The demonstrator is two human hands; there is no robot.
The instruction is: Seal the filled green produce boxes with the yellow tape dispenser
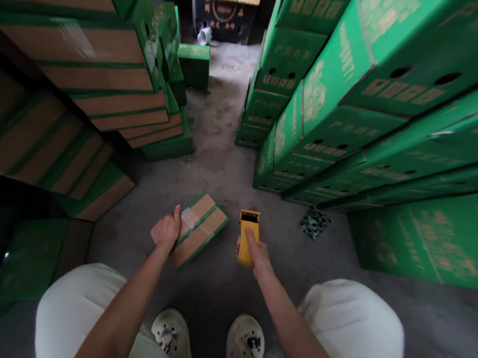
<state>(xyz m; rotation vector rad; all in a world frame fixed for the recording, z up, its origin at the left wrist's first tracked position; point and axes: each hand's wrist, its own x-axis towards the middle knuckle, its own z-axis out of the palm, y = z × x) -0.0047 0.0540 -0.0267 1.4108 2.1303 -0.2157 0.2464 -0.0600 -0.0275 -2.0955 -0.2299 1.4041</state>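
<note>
My left hand point(166, 230) is closed at the left end of a small green-and-brown cardboard box point(203, 223), its thumb lying against the box edge. The box is tilted, and a strip of clear tape and a pale label show on its upper face. To the right, my right hand point(259, 255) grips a yellow handheld device point(244, 247) with a dark opening at its far end; its exact kind is unclear. One finger stretches along the top of the device while the others curl around its side. A small gap separates box and device.
Tall stacks of green cartons point(356, 119) line the right side, and more green-and-brown boxes point(89, 52) are piled at left. A dark patterned item point(315, 223) lies on the concrete floor point(227, 163). A black carton point(221, 17) and a white roll point(204, 36) are at the back.
</note>
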